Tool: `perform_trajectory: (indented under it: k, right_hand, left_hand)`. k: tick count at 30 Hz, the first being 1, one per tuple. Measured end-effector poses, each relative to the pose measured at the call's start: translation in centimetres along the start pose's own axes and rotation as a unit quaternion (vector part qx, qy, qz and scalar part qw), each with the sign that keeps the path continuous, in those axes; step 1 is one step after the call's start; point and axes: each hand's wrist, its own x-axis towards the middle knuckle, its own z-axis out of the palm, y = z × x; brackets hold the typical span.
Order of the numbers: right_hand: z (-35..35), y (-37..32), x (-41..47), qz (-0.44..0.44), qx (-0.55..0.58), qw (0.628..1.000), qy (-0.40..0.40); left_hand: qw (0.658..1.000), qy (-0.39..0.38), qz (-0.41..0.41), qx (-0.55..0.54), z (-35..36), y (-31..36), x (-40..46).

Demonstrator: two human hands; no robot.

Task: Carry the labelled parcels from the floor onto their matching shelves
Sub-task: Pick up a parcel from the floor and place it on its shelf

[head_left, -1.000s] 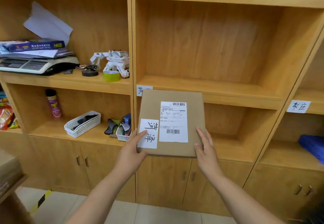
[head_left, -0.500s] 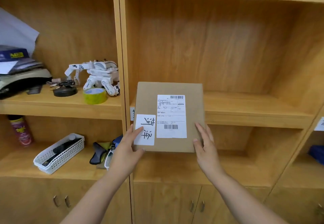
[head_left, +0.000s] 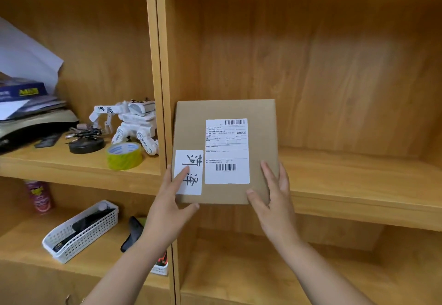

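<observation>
A flat brown cardboard parcel (head_left: 191, 127) carries a white shipping label and a smaller white tag with two handwritten characters. I hold it face-up at the left end of the middle wooden shelf (head_left: 358, 185), its far part over the shelf board. My left hand (head_left: 171, 206) grips its near-left corner, fingers on the tag and thumb on the near edge. My right hand (head_left: 272, 197) grips the near-right corner. The shelf's own tag is hidden behind the parcel.
A vertical divider (head_left: 160, 89) stands just left of the parcel. The left bay holds a white toy robot (head_left: 131, 123), a yellow-green tape roll (head_left: 124, 155), a black round object and stacked papers. Below sit a white mesh basket (head_left: 81, 230) and a spray can (head_left: 39, 196).
The view has drawn closer to the shelves and tilted up. The parcel has moved up and forward, from in front of the shelf edge to over the middle shelf board.
</observation>
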Motion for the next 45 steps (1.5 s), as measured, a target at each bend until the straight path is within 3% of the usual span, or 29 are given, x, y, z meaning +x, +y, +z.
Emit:
perform_trajectory:
  k: [5, 14, 19, 26, 33, 45]
  right_hand:
    - [-0.5, -0.3, 2.5, -0.005, -0.102, 0.994, -0.023]
    - [-1.0, -0.4, 4.4, -0.016, -0.208, 0.977, -0.046]
    - [-1.4, -1.2, 5.6, -0.024, -0.249, 0.966, -0.068]
    - [-1.7, -1.7, 6.0, 0.000, -0.298, 0.949, -0.098]
    - [-1.3, -2.1, 6.2, -0.007, -0.323, 0.943, -0.082]
    - [0.2, -1.1, 9.0, 0.002, -0.324, 0.943, -0.077]
  left_hand:
    - [0.997, 0.037, 0.010, 0.070, 1.4, 0.5, 2.6]
    - [0.963, 0.065, 0.131, 0.225, 1.7, -0.6, 4.9]
    - [0.934, 0.036, 0.211, 0.286, 0.9, -0.5, 6.1]
    - [0.898, -0.029, 0.232, 0.374, -0.1, -0.3, 7.6]
    - [0.877, -0.014, 0.275, 0.394, 0.0, -0.4, 9.0]
    - [0.889, -0.028, 0.249, 0.383, 1.1, -0.3, 11.6]
